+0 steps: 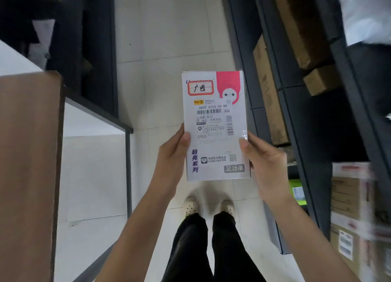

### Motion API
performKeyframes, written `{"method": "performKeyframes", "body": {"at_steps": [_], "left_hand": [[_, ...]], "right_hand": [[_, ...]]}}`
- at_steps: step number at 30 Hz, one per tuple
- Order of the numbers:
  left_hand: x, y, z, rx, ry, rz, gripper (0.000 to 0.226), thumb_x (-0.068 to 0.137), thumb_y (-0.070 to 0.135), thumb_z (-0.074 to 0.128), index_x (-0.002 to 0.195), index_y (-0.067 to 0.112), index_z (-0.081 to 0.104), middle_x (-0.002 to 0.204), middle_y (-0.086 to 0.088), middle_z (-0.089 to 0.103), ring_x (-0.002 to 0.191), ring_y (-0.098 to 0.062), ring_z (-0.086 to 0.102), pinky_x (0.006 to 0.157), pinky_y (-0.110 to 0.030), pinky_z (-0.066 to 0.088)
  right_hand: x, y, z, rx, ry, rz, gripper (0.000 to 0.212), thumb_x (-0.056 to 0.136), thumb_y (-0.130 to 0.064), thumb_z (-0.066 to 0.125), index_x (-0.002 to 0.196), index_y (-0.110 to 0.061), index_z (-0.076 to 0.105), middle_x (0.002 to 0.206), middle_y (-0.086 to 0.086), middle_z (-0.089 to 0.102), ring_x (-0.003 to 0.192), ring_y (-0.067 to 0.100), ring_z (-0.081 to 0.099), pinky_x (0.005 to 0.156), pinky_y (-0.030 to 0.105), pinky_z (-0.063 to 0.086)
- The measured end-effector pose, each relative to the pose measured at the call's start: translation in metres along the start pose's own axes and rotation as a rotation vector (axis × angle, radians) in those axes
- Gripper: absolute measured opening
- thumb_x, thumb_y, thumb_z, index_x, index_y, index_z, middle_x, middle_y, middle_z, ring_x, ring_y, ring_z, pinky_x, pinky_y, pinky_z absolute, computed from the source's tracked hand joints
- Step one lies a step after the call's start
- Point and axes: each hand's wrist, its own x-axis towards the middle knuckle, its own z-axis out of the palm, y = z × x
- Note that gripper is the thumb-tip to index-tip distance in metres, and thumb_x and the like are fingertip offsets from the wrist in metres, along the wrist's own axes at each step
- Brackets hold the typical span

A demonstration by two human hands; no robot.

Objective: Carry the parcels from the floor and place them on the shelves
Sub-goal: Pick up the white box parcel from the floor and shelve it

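We've got the white parcel (214, 125) clamped flat between left hand (172, 159) and right hand (265, 165), thumbs on its label face, above our shoes (208, 206), dark shelf (317, 133) just right of it.

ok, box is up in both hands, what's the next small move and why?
Probably turn right and carry the box toward the dark shelves. Both the left hand and right hand grip its lower edges, label facing up, over the aisle floor, not yet on any shelf.
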Motion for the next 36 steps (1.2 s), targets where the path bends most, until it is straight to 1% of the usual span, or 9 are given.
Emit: {"method": "performKeyframes", "body": {"at_steps": [3, 6, 10, 16, 19, 25, 28, 31, 36], "left_hand": [[-0.018, 0.038, -0.016, 0.02, -0.034, 0.041, 0.033, 0.104, 0.03, 0.039, 0.129, 0.034, 0.06, 0.112, 0.019, 0.074, 0.095, -0.001, 0.073, 0.075, -0.014, 0.056], [-0.017, 0.066, -0.031, 0.041, -0.062, 0.061, 0.031, 0.103, 0.03, 0.04, 0.124, 0.035, 0.063, 0.108, 0.019, 0.076, 0.091, 0.0, 0.073, 0.069, -0.01, 0.053], [0.011, 0.093, -0.041, 0.057, -0.071, 0.061, 0.028, 0.103, 0.029, 0.042, 0.116, 0.039, 0.065, 0.099, 0.017, 0.078, 0.085, -0.004, 0.075, 0.066, -0.013, 0.056], [0.113, 0.145, -0.034, 0.038, -0.045, 0.076, 0.028, 0.103, 0.026, 0.042, 0.109, 0.038, 0.067, 0.094, 0.013, 0.079, 0.08, -0.008, 0.076, 0.069, -0.023, 0.061], [0.173, 0.191, -0.031, 0.004, -0.042, 0.079, 0.029, 0.103, 0.025, 0.044, 0.105, 0.042, 0.067, 0.09, 0.018, 0.079, 0.082, -0.003, 0.074, 0.074, -0.025, 0.059], [0.289, 0.287, -0.034, -0.045, -0.079, 0.134, 0.027, 0.102, 0.022, 0.046, 0.112, 0.035, 0.068, 0.097, 0.019, 0.078, 0.092, 0.001, 0.073, 0.076, -0.015, 0.055], [0.348, 0.324, -0.04, -0.04, -0.068, 0.154, 0.026, 0.102, 0.026, 0.047, 0.112, 0.034, 0.07, 0.101, 0.015, 0.078, 0.098, -0.007, 0.073, 0.085, -0.023, 0.057], [0.427, 0.366, -0.05, -0.031, -0.1, 0.179, 0.027, 0.101, 0.026, 0.047, 0.114, 0.031, 0.071, 0.101, 0.011, 0.079, 0.095, -0.009, 0.075, 0.082, -0.024, 0.059], [0.551, 0.448, -0.063, 0.067, -0.214, 0.207, 0.027, 0.097, 0.038, 0.053, 0.11, 0.028, 0.075, 0.093, 0.003, 0.081, 0.091, -0.024, 0.076, 0.087, -0.05, 0.058]], "right_hand": [[-0.022, -0.034, 0.013, -0.012, 0.024, -0.002, 0.03, 0.093, -0.005, 0.057, 0.121, -0.012, 0.066, 0.106, -0.005, 0.076, 0.097, 0.016, 0.073, 0.078, 0.026, 0.06], [-0.027, -0.058, 0.025, 0.005, 0.042, -0.003, 0.03, 0.092, -0.004, 0.058, 0.118, -0.016, 0.068, 0.101, -0.007, 0.077, 0.09, 0.014, 0.075, 0.068, 0.022, 0.06], [-0.006, -0.079, 0.041, 0.027, 0.079, 0.005, 0.029, 0.09, -0.006, 0.06, 0.114, -0.021, 0.069, 0.099, -0.006, 0.078, 0.085, 0.012, 0.075, 0.063, 0.021, 0.06], [0.093, -0.116, 0.063, 0.021, 0.139, -0.01, 0.03, 0.091, -0.008, 0.061, 0.118, -0.017, 0.069, 0.101, -0.001, 0.078, 0.089, 0.018, 0.075, 0.065, 0.028, 0.062], [0.153, -0.158, 0.072, 0.018, 0.152, -0.031, 0.03, 0.09, -0.007, 0.061, 0.118, -0.016, 0.069, 0.101, -0.002, 0.078, 0.089, 0.016, 0.075, 0.064, 0.024, 0.061], [0.272, -0.252, 0.1, 0.023, 0.129, -0.128, 0.027, 0.091, -0.005, 0.059, 0.103, -0.026, 0.071, 0.092, -0.008, 0.078, 0.08, 0.009, 0.075, 0.059, 0.018, 0.058], [0.327, -0.286, 0.121, 0.022, 0.144, -0.167, 0.028, 0.091, -0.006, 0.058, 0.104, -0.027, 0.071, 0.093, -0.008, 0.079, 0.083, 0.011, 0.075, 0.061, 0.02, 0.059], [0.394, -0.323, 0.149, 0.019, 0.195, -0.206, 0.028, 0.092, -0.007, 0.058, 0.103, -0.028, 0.07, 0.094, -0.007, 0.079, 0.083, 0.013, 0.076, 0.061, 0.022, 0.06], [0.491, -0.381, 0.193, 0.083, 0.353, -0.256, 0.025, 0.092, -0.01, 0.057, 0.098, -0.03, 0.071, 0.09, -0.004, 0.079, 0.081, 0.017, 0.076, 0.064, 0.03, 0.063]]}}
